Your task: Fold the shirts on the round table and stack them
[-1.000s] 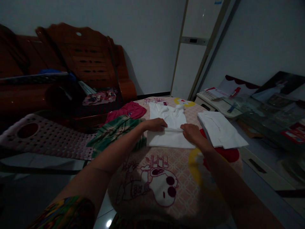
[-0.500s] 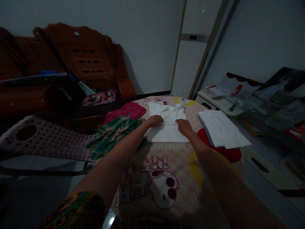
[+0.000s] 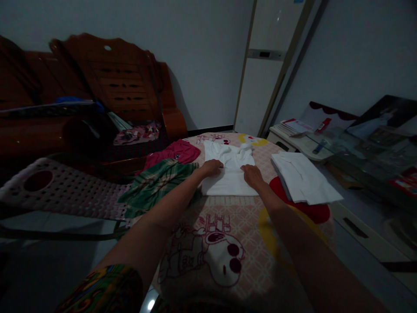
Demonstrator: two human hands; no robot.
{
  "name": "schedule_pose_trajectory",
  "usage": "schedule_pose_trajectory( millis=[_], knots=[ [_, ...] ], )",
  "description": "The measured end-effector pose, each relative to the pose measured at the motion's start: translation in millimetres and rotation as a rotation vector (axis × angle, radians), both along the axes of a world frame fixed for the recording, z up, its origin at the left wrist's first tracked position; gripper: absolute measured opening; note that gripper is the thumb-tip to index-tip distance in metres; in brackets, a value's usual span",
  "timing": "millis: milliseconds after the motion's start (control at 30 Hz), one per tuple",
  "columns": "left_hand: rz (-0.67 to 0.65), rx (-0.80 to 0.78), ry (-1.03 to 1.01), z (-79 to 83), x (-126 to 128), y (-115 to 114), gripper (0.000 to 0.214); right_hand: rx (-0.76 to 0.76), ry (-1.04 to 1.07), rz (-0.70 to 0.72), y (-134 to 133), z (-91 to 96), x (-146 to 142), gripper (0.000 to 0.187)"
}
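Note:
A white shirt (image 3: 230,184) lies partly folded on the round table, its near part doubled over into a flat band and its far part wrinkled. My left hand (image 3: 212,168) is closed on the folded edge at the left. On the same edge at the right, my right hand (image 3: 252,174) pinches the cloth. To the right lies a stack of folded white clothes (image 3: 302,176). On the left, a green plaid garment (image 3: 159,184) and a dark pink garment (image 3: 177,152) lie loosely heaped at the table's edge.
A pink patterned tablecloth (image 3: 224,243) covers the table. At the left stand a woven chair (image 3: 84,187) and a carved wooden sofa (image 3: 124,82). A tall air conditioner (image 3: 260,87) is at the back. A glass-topped cabinet (image 3: 355,148) holding papers and a picture stands at the right.
The view has tilted up very slightly. Both hands keep their hold on the white shirt's folded edge, and the cloth looks almost the same.

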State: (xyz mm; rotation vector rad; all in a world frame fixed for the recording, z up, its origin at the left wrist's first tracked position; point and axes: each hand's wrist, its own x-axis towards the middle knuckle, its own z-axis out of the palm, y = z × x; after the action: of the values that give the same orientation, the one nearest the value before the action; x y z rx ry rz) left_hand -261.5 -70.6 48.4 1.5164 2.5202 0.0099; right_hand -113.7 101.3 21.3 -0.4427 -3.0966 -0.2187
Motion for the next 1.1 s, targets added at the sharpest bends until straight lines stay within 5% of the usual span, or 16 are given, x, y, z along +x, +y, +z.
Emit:
schedule_pose_trajectory(
  millis=[700, 833, 1100],
  knots=[
    [0.033, 0.069, 0.094, -3.5, 7.0, -3.1, 0.044, -0.007, 0.052, -0.003, -2.8, 0.6, 1.4, 0.043],
    [0.012, 0.176, 0.139, 0.3, 25.8, -21.9, 0.041, -0.06, 0.18, 0.049, -11.3, 1.9, 20.7, 0.044],
    [-0.042, -0.07, 0.106, -9.5, 87.9, -64.6, 0.033, -0.123, 0.051, 0.099, -27.9, -5.9, 89.1, 0.038]
  ],
)
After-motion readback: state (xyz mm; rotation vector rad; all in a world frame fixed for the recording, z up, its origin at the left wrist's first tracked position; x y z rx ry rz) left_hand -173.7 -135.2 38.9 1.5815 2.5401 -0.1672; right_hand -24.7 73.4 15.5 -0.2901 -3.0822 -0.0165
